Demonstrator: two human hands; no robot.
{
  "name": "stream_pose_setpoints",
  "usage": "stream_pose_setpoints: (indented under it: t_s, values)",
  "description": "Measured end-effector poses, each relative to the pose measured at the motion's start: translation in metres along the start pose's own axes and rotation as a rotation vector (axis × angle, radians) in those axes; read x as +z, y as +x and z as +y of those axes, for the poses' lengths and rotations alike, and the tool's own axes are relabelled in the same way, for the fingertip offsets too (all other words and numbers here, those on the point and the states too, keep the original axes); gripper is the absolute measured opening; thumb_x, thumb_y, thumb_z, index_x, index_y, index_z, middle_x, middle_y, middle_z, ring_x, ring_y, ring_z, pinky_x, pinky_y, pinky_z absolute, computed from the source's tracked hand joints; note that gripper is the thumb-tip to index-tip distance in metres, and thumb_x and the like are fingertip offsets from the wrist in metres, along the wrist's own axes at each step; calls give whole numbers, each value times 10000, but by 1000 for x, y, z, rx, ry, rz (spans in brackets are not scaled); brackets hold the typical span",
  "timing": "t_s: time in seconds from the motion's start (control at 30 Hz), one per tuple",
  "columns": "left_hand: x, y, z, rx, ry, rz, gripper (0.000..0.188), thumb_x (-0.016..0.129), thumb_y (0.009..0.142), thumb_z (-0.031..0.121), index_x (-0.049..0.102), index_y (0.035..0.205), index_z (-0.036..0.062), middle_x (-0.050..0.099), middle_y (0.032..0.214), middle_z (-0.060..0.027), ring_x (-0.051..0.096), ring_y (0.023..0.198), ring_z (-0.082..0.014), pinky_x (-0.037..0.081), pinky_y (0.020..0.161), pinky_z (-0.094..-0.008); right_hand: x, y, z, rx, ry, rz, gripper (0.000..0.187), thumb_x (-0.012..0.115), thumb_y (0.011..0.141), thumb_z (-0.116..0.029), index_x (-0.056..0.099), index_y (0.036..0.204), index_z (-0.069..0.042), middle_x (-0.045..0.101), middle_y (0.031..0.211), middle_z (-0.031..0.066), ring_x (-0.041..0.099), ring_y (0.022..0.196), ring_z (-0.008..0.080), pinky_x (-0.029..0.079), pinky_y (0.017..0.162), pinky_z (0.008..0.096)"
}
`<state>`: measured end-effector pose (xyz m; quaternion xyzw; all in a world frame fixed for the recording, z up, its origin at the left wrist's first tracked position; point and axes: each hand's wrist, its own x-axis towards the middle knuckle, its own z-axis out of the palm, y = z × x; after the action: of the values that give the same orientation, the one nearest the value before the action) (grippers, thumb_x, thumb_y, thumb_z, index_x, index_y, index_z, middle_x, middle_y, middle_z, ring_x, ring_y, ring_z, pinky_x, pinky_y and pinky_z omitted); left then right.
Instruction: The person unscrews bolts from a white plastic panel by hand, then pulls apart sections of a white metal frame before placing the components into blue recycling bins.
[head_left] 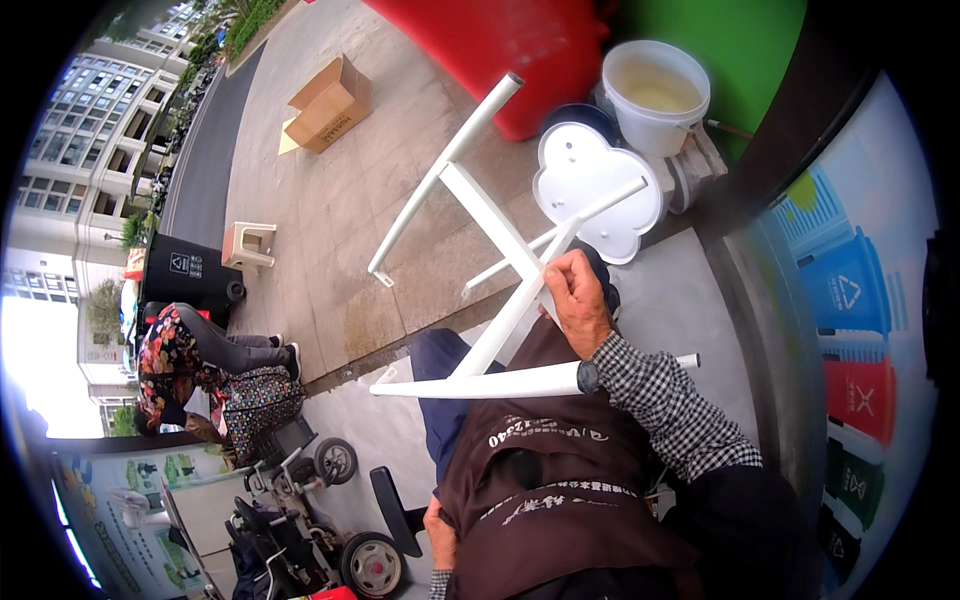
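Note:
A white tubular metal frame (490, 212) lies across my lap, its cross bars joining several legs, one reaching up and away. My right hand (580, 300) is closed around it near the middle joint, with a dark watch on the wrist. Low on the left, my left hand (438, 535) rests against the side of my brown apron (560, 470); its fingers are mostly hidden. Close to that hand is a black slab-like part (397, 510). Beyond the frame stands a white flower-shaped panel (590, 185) with small holes.
A white bucket (655, 95) of cloudy liquid stands beside red (500, 50) and green bins. Far left are a cardboard box (328, 105), a small stool (248, 245) and a black wheeled bin (190, 275). A person (190, 360) bends near a wheeled chair (300, 510).

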<state>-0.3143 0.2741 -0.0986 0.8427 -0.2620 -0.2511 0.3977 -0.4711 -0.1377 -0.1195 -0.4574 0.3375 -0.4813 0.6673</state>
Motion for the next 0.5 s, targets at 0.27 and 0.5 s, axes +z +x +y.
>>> stream_pose_setpoints:
  t_s: [0.27, 0.5]
  values:
    - [3, 7, 40, -191, -195, -182, 284, 528, 1021, 112, 643, 1246, -18, 695, 1165, -66, 623, 1016, -131, 501, 903, -287, 1, 1, -2, 15, 14, -10, 122, 524, 1093, -165, 489, 1079, -49, 622, 901, 41, 603, 707, 70, 553, 614, 239]
    - [-12, 19, -6, -342, -300, -91, 107, 619, 932, 33, 719, 935, -5, 673, 791, -15, 583, 764, -74, 490, 711, -252, 5, -1, -3, -6, 19, 17, 142, 527, 1091, -193, 492, 1048, -62, 602, 863, 25, 585, 676, 66, 538, 564, 235]
